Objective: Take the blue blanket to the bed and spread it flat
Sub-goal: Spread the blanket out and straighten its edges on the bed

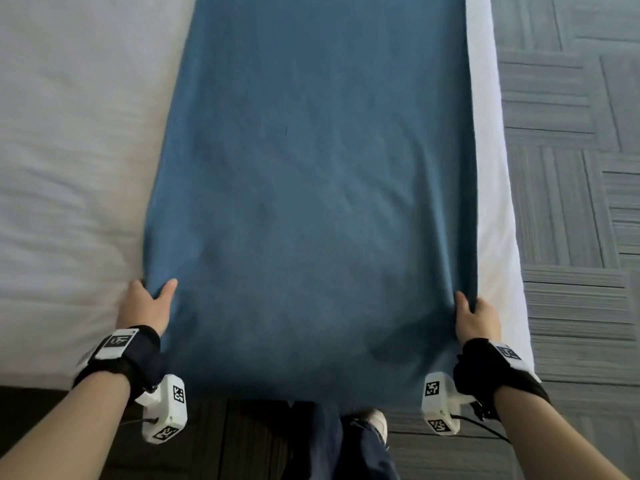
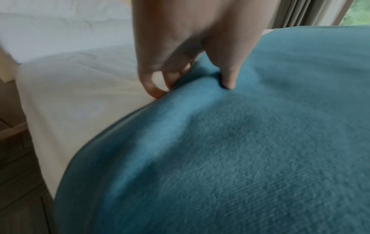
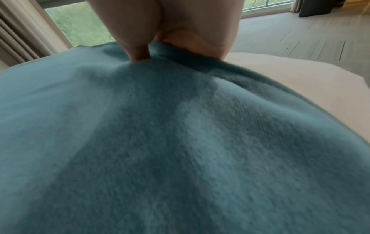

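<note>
Blue blanket [image 1: 311,168] edges in both hands' grip

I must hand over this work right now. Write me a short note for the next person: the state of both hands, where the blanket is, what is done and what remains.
Left hand: pinches the blanket's left side edge near the foot of the bed, thumb on top.
Right hand: grips the right side edge the same way.
Blue blanket: lies lengthwise along the right part of the white bed; its near end hangs over the foot.
Done: blanket brought to the bed and laid out.
Left: soft wrinkles near both hands; the side edges curve inward there. Probably pull it taut, smooth it and let go.
</note>
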{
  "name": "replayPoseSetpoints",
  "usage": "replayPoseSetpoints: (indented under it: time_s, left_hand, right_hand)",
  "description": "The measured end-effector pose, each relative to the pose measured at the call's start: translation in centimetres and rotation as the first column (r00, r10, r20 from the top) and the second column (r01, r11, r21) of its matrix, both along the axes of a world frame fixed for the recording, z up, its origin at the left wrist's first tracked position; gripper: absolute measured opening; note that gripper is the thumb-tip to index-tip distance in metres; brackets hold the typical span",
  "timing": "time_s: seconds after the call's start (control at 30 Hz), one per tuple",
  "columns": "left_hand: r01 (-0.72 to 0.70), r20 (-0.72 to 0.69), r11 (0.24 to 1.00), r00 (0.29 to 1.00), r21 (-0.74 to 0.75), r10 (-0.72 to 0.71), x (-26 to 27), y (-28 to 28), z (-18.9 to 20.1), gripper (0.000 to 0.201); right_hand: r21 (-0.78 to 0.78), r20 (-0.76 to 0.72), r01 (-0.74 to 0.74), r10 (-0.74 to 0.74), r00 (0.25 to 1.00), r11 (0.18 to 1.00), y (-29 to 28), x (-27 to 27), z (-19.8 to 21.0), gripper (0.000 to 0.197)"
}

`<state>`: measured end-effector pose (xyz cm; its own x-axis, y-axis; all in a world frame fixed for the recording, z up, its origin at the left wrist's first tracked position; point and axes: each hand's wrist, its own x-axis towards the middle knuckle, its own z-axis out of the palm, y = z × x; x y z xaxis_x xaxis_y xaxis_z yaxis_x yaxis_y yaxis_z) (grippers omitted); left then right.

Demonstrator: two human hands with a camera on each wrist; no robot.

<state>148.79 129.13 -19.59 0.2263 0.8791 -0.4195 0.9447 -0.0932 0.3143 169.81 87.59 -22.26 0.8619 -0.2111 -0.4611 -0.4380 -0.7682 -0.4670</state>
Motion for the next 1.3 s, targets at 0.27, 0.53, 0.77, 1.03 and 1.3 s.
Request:
replayPoseSetpoints:
  time_s: [0.27, 0.53, 0.77, 1.03, 1.3]
  left_hand:
    - [0.059, -0.014, 0.997, 0.998, 0.054, -0.059, -5.5, 0.6, 0.2, 0.042]
    - [0.017, -0.068, 0.985, 0.997, -0.17, -0.029, -11.7, -2.2, -1.4, 0.036]
    - [0.039, 0.083, 0.999, 0.996, -0.011, -0.038, -8.7, -1.1, -0.8, 0.04]
    - [0.05, 0.196, 0.988, 0.977, 0.146, -0.078, -5.0, 2.2, -0.5, 0.042]
    - [0.058, 0.081, 0.997, 0.995, 0.053, -0.062, -10.3, 3.1, -2.6, 0.038]
  right_hand:
    - [0.062, -0.05, -0.053, 0.056, 0.997, 0.997, -4.2, -3.3, 0.6, 0.043]
    - [0.078, -0.16, -0.049, 0.061, 0.985, 0.996, -6.0, -6.8, -0.2, 0.034]
    - [0.037, -0.022, 0.0, 0.001, 1.0, 0.999, -4.9, -7.2, -0.5, 0.035]
    - [0.047, 0.155, 0.137, -0.143, 0.977, 0.989, -2.7, -7.3, 0.1, 0.032]
    - [-0.041, 0.056, 0.084, -0.082, 0.995, 0.996, -3.9, -10.7, -1.2, 0.034]
